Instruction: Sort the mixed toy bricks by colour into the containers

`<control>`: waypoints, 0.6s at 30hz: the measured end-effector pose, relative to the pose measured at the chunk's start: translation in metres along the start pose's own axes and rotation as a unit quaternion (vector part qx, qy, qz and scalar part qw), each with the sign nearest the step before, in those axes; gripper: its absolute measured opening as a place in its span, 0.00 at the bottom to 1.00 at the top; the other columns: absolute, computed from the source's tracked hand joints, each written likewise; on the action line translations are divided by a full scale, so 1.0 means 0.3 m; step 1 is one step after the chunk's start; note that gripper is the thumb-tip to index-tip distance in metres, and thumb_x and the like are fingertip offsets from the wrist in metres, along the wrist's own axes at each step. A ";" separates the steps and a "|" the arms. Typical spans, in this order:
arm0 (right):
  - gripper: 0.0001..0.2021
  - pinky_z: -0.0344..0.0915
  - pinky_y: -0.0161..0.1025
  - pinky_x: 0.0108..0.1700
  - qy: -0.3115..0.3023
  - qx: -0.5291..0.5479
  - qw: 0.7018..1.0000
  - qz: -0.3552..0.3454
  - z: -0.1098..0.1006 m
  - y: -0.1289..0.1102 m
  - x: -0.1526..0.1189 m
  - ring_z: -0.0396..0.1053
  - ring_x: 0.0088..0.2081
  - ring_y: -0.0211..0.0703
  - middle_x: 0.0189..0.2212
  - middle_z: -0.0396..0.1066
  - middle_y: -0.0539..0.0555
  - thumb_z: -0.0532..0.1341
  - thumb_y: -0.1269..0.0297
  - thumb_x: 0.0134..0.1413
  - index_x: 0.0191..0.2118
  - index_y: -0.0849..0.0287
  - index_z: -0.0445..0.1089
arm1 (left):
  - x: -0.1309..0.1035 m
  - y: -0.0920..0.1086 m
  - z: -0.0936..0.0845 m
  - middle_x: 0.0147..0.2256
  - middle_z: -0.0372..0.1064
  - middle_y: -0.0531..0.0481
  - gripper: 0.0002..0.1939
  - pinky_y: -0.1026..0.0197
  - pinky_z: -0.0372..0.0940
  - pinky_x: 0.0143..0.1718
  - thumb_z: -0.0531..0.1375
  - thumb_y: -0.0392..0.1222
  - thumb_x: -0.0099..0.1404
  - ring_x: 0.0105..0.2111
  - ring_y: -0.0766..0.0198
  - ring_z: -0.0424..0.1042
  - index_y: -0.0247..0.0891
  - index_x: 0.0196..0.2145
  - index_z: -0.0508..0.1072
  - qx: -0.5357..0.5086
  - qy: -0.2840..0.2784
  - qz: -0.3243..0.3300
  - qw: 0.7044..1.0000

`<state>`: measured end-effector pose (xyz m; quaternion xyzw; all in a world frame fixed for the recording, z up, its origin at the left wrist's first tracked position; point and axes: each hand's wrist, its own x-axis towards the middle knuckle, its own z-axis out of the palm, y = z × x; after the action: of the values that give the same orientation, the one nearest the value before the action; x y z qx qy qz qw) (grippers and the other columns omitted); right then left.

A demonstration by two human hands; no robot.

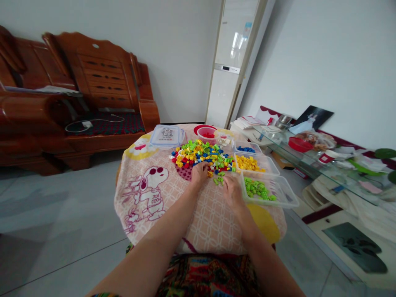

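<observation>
A pile of mixed toy bricks [201, 154] in green, yellow, blue, red and white lies on the cloth-covered round table [210, 222]. At the pile's near edge is my left hand [199, 174], fingers curled together; whatever they hold is too small to make out. My right hand [232, 189] is just left of the green-brick tray, its fingers bent and pressed together, with a few loose green bricks [219, 180] beside the fingertips. Clear trays along the right hold green bricks [259, 189], yellow bricks [249, 163] and blue bricks [246, 149].
A round tub [206, 133] with red bricks and some white bricks [224, 141] stand at the table's back. Stacked clear lids [167, 136] lie back left. A cluttered glass shelf [324, 173] is on the right, a wooden sofa [102, 82] on the left.
</observation>
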<state>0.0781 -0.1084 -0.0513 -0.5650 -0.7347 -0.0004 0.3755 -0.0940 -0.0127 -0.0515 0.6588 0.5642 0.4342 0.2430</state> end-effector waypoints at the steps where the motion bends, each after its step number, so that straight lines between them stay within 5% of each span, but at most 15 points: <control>1: 0.18 0.66 0.49 0.57 -0.008 -0.007 1.000 0.015 0.023 0.001 -0.008 0.71 0.51 0.51 0.49 0.76 0.61 0.52 0.74 0.60 0.49 0.57 0.76 | -0.001 -0.001 0.000 0.40 0.82 0.48 0.17 0.63 0.71 0.48 0.56 0.30 0.64 0.40 0.62 0.79 0.38 0.44 0.81 -0.014 -0.003 -0.003 1.000; 11: 0.11 0.67 0.49 0.53 -0.004 -0.050 0.997 0.061 0.047 0.024 -0.051 0.70 0.48 0.53 0.44 0.75 0.62 0.56 0.70 0.61 0.44 0.59 0.74 | -0.004 -0.002 0.000 0.29 0.78 0.51 0.16 0.66 0.69 0.38 0.54 0.30 0.61 0.31 0.65 0.76 0.38 0.37 0.81 -0.027 -0.034 -0.001 0.999; 18: 0.14 0.68 0.51 0.56 0.142 -0.012 0.990 -0.018 0.016 -0.003 -0.055 0.71 0.51 0.52 0.47 0.76 0.62 0.52 0.63 0.68 0.47 0.56 0.74 | 0.003 -0.006 0.002 0.30 0.78 0.51 0.16 0.66 0.69 0.39 0.55 0.31 0.60 0.32 0.64 0.76 0.39 0.38 0.82 -0.017 -0.045 -0.003 0.999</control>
<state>0.0762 -0.1203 -0.0633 -0.5503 -0.6837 -0.0961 0.4695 -0.0944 -0.0113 -0.0531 0.6717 0.5472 0.4128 0.2812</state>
